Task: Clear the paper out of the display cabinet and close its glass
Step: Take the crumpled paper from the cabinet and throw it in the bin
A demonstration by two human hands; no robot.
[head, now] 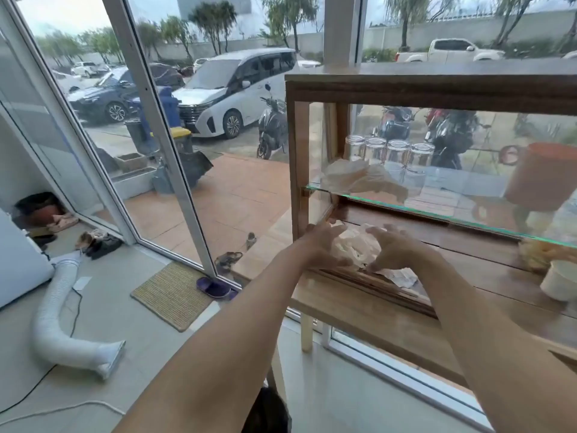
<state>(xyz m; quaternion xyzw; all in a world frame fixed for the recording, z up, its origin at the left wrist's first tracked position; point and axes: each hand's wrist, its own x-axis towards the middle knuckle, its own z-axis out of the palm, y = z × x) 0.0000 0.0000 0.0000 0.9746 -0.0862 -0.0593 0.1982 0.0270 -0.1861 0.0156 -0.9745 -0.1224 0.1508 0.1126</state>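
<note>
A wooden display cabinet (437, 89) with glass sides stands on a wooden table. On its bottom level lies crumpled white paper (356, 245). My left hand (321, 242) and my right hand (396, 248) reach into the lower left corner and close around that paper from both sides. A flat piece of paper (399, 276) pokes out over the front bottom rail under my right hand. More crumpled brownish paper (362, 179) rests on the glass shelf (437, 212) above. The cabinet's front is open where my arms go in.
Several upturned glasses (390, 151) stand at the back of the upper shelf. A white cup (559, 279) and a brown lampshade (543, 176) are at the right. Large windows, a doormat (175, 295) and a white hose (59, 323) lie to the left.
</note>
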